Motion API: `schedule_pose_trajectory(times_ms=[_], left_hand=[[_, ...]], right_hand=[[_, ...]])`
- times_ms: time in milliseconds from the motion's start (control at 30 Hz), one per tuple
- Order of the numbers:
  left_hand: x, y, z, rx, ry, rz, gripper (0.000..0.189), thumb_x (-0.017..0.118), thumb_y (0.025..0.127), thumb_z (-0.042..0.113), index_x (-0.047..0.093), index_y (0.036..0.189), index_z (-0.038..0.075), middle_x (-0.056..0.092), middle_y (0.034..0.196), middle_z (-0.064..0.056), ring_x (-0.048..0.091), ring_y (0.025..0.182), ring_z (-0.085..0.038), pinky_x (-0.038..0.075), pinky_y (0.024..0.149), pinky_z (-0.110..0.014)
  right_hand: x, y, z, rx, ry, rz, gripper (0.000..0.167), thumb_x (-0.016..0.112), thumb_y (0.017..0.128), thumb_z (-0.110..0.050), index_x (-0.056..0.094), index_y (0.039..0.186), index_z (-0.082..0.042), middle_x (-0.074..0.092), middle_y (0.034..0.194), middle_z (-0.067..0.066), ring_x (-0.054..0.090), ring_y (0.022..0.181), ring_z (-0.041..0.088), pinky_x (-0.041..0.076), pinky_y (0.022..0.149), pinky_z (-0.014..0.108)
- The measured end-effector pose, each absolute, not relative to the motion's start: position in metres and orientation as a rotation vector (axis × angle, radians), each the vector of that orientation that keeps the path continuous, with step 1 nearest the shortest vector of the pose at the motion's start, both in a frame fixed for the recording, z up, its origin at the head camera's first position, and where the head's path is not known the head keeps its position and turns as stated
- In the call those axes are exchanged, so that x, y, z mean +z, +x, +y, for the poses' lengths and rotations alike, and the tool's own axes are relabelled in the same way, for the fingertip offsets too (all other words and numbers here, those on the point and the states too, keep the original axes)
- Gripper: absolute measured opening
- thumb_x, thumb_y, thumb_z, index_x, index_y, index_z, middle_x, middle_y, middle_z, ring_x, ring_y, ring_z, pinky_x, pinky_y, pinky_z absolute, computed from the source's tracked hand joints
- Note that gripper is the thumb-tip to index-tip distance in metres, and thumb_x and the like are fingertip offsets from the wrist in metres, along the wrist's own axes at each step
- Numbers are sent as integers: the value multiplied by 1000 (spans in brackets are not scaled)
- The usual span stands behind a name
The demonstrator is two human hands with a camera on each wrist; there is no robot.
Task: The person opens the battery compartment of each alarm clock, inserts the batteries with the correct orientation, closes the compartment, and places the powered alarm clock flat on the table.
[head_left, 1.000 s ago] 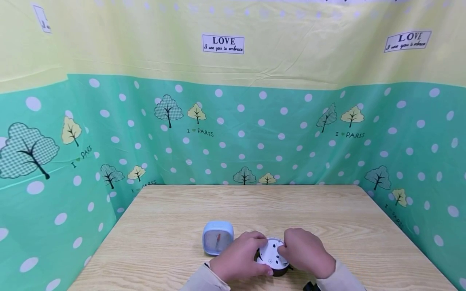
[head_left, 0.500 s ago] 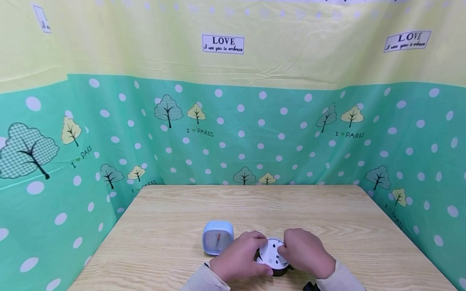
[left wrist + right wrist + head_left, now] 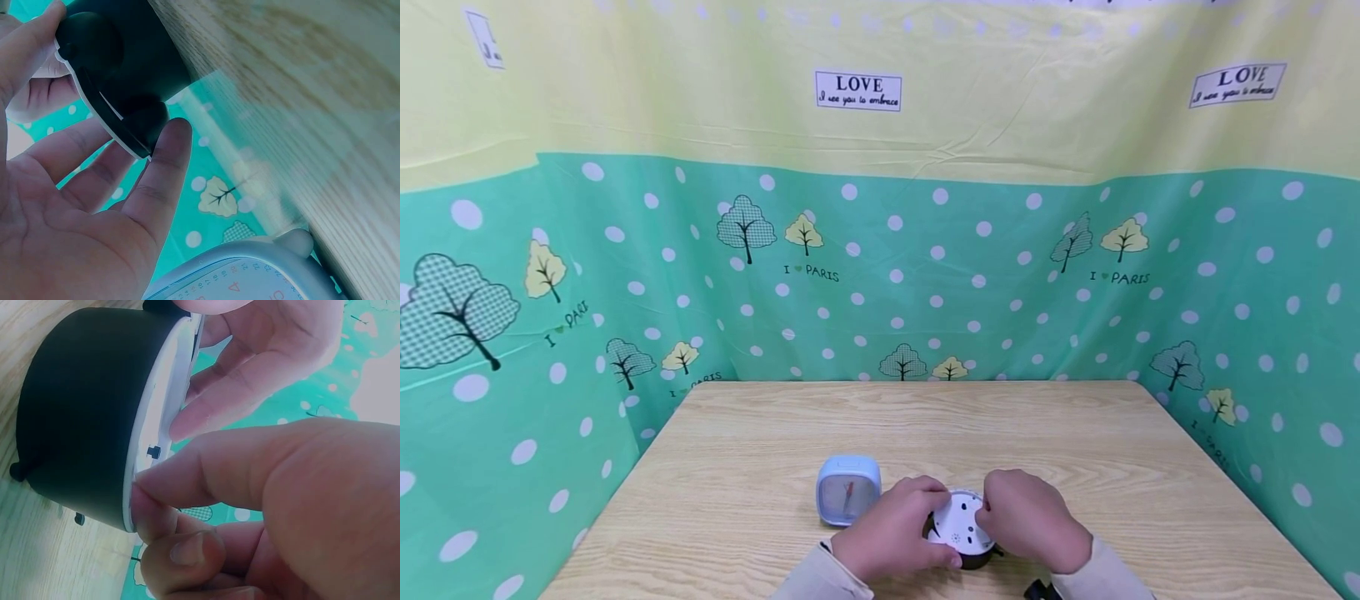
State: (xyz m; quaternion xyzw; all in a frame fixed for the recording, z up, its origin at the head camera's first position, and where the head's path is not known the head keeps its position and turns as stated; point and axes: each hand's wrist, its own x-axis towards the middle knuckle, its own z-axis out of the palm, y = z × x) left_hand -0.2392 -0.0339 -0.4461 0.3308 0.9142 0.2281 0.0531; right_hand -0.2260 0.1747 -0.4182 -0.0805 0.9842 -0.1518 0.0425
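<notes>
A round alarm clock [image 3: 957, 527] with a dark casing and a white back lies back up on the table. Small dark knobs and holes dot that white back. My left hand [image 3: 897, 528] grips the clock's rim, thumb on the near side and fingers on the far side. My right hand [image 3: 1032, 518] has curled fingers at the back's right edge. In the right wrist view, its thumb and index finger pinch close together against the white back [image 3: 164, 419]; whatever lies between the fingertips is hidden. The clock's dark casing [image 3: 134, 47] shows past my left fingers.
A light blue square alarm clock [image 3: 848, 490] with orange hands stands just left of my left hand. A small black object [image 3: 1041, 590] shows below my right wrist. Beyond the wooden table [image 3: 910, 417] hangs a green and yellow patterned curtain [image 3: 880, 275].
My right fingertips have shifted very slightly at the clock's white back. My left hand keeps its grip, and both clocks stay in place.
</notes>
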Motion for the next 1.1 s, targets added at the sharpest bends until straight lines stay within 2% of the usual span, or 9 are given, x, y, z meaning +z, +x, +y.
schedule_pose_trajectory(times_ms=[400,567,700,833,933,1100], left_hand=[[-448,-239,-33,695,1018,2789,68,84,81,55,68,135,17,61,140,6,57,127,-10,51,105,-30],[-448,-238,-33,691,1024,2797,68,84,81,54,69,135,17,61,140,6,57,126,-10,51,105,-30],[-447,-238,-33,675,1024,2805,69,84,81,55,68,136,17,61,140,6,57,127,-10,51,105,-30],[-447,-238,-33,663,1025,2807,69,84,81,56,68,136,17,61,139,6,57,127,-10,51,105,-30],[-447,-239,-33,661,1036,2804,69,84,81,56,68,136,17,62,139,6,58,126,-10,51,104,-30],[-448,-239,-33,669,1044,2801,69,83,81,56,68,136,18,62,139,6,58,124,-9,52,103,-29]], right_hand=[[-416,-225,176,-479,-277,3037,25,68,82,-10,59,60,-18,54,55,-5,45,51,14,35,47,30],[-414,-226,179,-513,-274,3016,25,68,85,-12,59,63,-19,54,57,-4,47,53,15,36,49,31],[-412,-230,183,-585,-233,2982,22,72,90,-18,59,72,-17,56,64,-2,50,58,16,38,52,31],[-411,-235,188,-703,-193,2894,16,77,91,-24,67,90,-12,61,76,-1,54,66,17,45,57,33],[-414,-240,193,-796,-232,2799,24,80,90,-24,71,103,-6,63,82,0,56,71,18,48,60,33],[-428,-252,206,-977,-412,2619,19,80,90,-22,75,102,-7,64,77,2,55,67,18,44,56,29]])
